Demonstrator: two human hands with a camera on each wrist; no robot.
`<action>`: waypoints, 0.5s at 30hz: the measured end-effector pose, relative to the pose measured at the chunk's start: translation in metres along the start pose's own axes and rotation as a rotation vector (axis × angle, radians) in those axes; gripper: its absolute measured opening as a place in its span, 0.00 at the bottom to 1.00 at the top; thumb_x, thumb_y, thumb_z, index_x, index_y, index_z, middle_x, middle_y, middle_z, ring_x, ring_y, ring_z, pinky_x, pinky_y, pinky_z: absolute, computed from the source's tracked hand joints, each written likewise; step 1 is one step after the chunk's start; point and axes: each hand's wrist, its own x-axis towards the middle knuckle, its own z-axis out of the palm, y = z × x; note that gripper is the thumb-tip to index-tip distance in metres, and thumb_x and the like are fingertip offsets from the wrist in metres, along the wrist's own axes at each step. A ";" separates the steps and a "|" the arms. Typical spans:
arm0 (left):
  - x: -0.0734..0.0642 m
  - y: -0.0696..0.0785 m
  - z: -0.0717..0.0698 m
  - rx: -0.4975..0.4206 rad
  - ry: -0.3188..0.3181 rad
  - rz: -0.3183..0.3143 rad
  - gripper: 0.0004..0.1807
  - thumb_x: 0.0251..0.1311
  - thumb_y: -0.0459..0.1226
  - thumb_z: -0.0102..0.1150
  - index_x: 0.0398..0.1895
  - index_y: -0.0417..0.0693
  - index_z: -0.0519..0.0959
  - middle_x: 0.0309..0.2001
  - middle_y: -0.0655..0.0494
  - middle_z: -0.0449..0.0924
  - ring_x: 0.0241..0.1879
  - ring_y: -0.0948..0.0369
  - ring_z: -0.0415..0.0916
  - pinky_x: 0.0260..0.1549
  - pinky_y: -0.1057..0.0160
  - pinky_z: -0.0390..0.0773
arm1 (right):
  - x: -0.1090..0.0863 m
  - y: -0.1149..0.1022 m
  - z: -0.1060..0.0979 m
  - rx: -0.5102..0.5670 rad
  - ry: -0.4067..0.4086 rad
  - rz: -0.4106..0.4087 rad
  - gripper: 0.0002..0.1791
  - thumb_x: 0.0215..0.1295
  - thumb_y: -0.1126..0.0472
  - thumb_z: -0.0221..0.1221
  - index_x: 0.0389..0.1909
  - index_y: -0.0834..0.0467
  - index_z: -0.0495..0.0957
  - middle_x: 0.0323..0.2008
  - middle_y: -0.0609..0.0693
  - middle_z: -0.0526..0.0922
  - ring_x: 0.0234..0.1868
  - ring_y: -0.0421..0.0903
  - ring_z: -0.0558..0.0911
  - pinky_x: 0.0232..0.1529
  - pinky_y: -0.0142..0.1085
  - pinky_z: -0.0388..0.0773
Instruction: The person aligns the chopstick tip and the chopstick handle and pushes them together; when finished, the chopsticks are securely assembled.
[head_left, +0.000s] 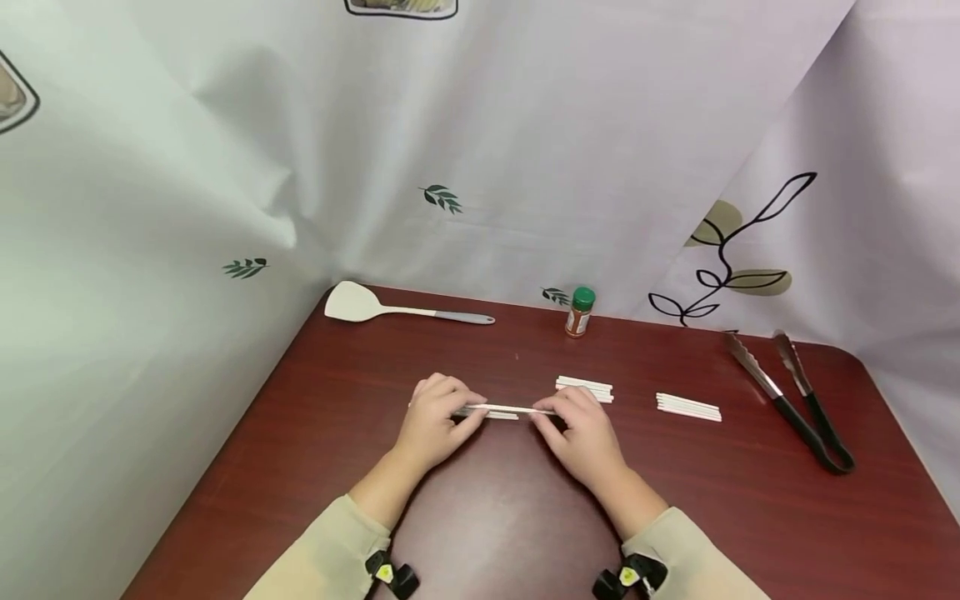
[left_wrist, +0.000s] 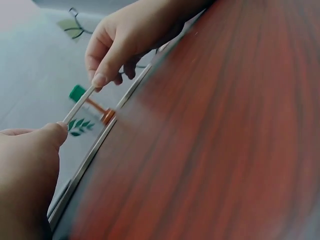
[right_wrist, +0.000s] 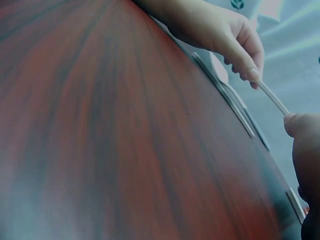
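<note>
A thin white stick (head_left: pixel 510 408) spans the gap between my two hands. My left hand (head_left: pixel 433 421) pinches one end between thumb and fingers, and my right hand (head_left: pixel 583 432) pinches the other. Both wrist views show this held stick (left_wrist: pixel 79 106) raised above the tabletop. Below it lie more white sticks (head_left: pixel 502 416), partly covered by the left hand. Just beyond the right hand is a row of several white sticks (head_left: pixel 588 385), its near part hidden by the fingers. Farther right lies another row of white sticks (head_left: pixel 688 407), side by side.
A white spatula (head_left: pixel 408 310) with a grey handle lies along the back edge of the dark red table (head_left: pixel 315 433). A green-capped spice jar (head_left: pixel 579 312) stands upright at the back. Black-handled tongs (head_left: pixel 802 408) lie spread at the right. Patterned white cloth (head_left: pixel 510 150) hangs behind.
</note>
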 end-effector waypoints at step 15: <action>0.016 0.035 0.040 -0.024 -0.061 0.071 0.05 0.59 0.42 0.78 0.36 0.55 0.91 0.33 0.65 0.82 0.37 0.60 0.77 0.37 0.59 0.72 | -0.024 0.032 -0.048 0.016 0.009 -0.074 0.11 0.58 0.66 0.75 0.39 0.50 0.89 0.37 0.39 0.85 0.40 0.44 0.80 0.46 0.35 0.72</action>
